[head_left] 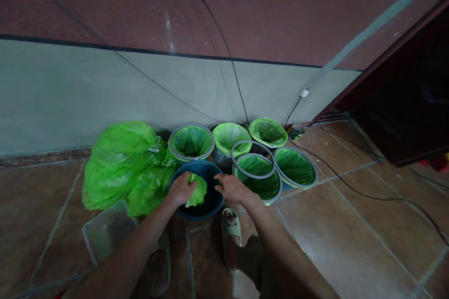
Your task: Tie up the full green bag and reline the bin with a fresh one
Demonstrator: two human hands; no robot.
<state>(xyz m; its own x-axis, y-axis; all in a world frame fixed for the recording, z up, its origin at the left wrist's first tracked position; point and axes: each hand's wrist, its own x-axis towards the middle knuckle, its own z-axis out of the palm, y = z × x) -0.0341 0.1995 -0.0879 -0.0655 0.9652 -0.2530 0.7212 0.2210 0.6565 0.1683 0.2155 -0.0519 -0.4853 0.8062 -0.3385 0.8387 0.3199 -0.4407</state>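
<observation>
Closest to the camera are the person's feet in pale sandals on the tiled floor, with a clear plastic tub off to the left. Just past that, both forearms reach out to a dark blue bucket.

The left hand has its grip clamped on a crumpled green bag. The bag sits inside the bucket on its left side, right at the fingertips and poking up over the rim. The right hand rests on the bucket's right rim with its fingers spread and its grip apart, not pinching anything I can see. So the bag is in the left hand and lies to the left of the right one, across the bucket's mouth.

Beside the bucket on the left are stuffed green sacks. Behind it is a cluster of green-lined buckets, with a loose grey ring lying over two of them. Furthest back is the wall, with cables running down it.
</observation>
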